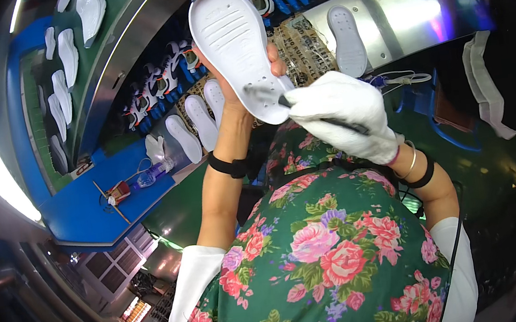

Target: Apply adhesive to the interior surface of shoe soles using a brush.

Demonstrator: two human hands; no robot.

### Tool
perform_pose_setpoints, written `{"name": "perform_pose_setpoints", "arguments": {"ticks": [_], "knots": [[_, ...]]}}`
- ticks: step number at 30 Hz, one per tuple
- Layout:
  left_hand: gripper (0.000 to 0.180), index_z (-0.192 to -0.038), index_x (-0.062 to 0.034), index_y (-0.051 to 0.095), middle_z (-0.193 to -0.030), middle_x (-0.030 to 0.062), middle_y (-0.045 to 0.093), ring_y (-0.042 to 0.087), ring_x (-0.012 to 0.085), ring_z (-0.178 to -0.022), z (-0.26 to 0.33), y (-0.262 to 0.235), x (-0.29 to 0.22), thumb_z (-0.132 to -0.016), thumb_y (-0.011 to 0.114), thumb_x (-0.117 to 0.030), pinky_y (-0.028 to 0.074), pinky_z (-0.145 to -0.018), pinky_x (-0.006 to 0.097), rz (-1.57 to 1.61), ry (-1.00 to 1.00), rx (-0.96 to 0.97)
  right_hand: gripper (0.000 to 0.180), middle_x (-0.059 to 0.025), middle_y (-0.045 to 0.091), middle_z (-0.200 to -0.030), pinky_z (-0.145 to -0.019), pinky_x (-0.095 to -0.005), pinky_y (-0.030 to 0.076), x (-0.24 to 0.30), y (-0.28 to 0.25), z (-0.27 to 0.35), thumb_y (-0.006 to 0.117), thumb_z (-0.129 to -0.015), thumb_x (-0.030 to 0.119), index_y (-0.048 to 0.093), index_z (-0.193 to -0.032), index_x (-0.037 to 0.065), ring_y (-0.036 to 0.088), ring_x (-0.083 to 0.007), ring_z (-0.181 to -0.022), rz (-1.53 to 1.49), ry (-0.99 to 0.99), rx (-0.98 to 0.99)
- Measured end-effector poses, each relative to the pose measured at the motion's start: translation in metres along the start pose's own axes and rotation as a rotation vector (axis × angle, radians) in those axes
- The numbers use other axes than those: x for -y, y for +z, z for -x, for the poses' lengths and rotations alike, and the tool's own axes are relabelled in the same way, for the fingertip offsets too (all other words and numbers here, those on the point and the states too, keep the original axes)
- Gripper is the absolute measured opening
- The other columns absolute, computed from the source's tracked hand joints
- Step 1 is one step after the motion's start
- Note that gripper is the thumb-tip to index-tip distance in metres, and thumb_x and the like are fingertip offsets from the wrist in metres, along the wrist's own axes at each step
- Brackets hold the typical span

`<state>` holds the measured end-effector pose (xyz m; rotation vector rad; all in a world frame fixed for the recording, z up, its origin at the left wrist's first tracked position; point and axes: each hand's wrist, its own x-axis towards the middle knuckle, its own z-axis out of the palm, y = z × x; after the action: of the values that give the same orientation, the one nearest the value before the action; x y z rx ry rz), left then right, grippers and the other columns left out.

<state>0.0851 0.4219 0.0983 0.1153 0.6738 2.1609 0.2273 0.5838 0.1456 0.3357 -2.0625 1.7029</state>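
A white shoe sole [231, 37] is held up in front of me, its hollowed inner side showing ridges and small holes. My bare left hand [224, 83] grips it from behind, with fingertips curled over its right edge. My right hand [345, 116], in a white glove, is closed around a thin dark brush [285, 101]. The brush's blurred tip is over the narrow lower end of the sole; whether it touches cannot be made out. Behind the sole, several more white soles [183, 139] lie in a row, and another single sole [346, 39] rests to the right.
Shoe uppers [160, 86] on blue holders line the far side. At the left, a green belt [36, 116] carries white soles beside a metal rail [114, 69]. A plastic bottle [152, 174] lies on a blue table [79, 210]. A white cable [404, 78] lies right of my glove.
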Motion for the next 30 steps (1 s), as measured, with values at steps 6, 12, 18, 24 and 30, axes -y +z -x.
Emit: {"name": "perform_pose_setpoints", "arguments": {"ticks": [6,12,18,24,30], "knots": [[0.110,-0.138,-0.0085,0.048,-0.096,0.0255,0.062,0.067,0.0337,-0.073,-0.009,-0.012,-0.009,-0.074,0.025,-0.095,0.056,-0.057,0.041,0.075,-0.186,0.146,0.028,-0.0088,0.072,-0.101,-0.070,-0.0332,0.055,0.001,0.006,0.005,0.075,-0.071,0.007,0.073,-0.100,0.008,0.067,-0.0232,-0.080,0.117,-0.171,0.230],[0.108,-0.144,-0.0075,0.041,-0.097,0.0265,0.059,0.066,0.0329,-0.067,-0.009,-0.017,-0.011,-0.078,0.025,-0.092,0.056,-0.053,0.038,-0.030,-0.421,0.218,0.022,-0.0090,0.071,-0.100,-0.066,-0.0335,0.055,-0.002,0.006,0.010,0.073,-0.075,0.009,0.072,-0.096,0.006,0.067,-0.0233,-0.080,0.253,-0.237,0.228],[0.097,-0.138,-0.0028,0.048,-0.093,0.0276,0.065,0.069,0.0364,-0.073,-0.010,-0.020,-0.009,-0.085,0.030,-0.082,0.059,-0.062,0.045,-0.005,-0.556,0.157,0.022,-0.0072,0.070,-0.100,-0.067,-0.0339,0.055,0.000,0.011,0.008,0.072,-0.074,0.009,0.071,-0.096,0.008,0.066,-0.0235,-0.080,0.140,-0.197,0.382],[0.099,-0.133,-0.0037,0.053,-0.085,0.0247,0.065,0.068,0.0335,-0.064,-0.011,-0.023,-0.007,-0.084,0.023,-0.084,0.057,-0.055,0.042,-0.127,-0.693,-0.044,0.016,-0.0086,0.072,-0.092,-0.071,-0.0357,0.054,-0.005,-0.005,0.005,0.075,-0.075,0.007,0.073,-0.091,0.009,0.067,-0.0253,-0.078,-0.081,0.049,0.328],[0.075,-0.140,-0.0040,0.046,-0.117,0.0205,0.064,0.069,0.0339,-0.094,0.004,-0.014,0.022,-0.098,0.031,-0.065,0.060,-0.079,0.048,0.137,-0.262,-0.474,0.016,-0.0098,0.073,-0.092,-0.077,-0.0307,0.055,-0.010,-0.021,-0.008,0.076,-0.077,0.006,0.074,-0.092,0.002,0.070,-0.0213,-0.085,-0.105,0.290,-0.081]]}}
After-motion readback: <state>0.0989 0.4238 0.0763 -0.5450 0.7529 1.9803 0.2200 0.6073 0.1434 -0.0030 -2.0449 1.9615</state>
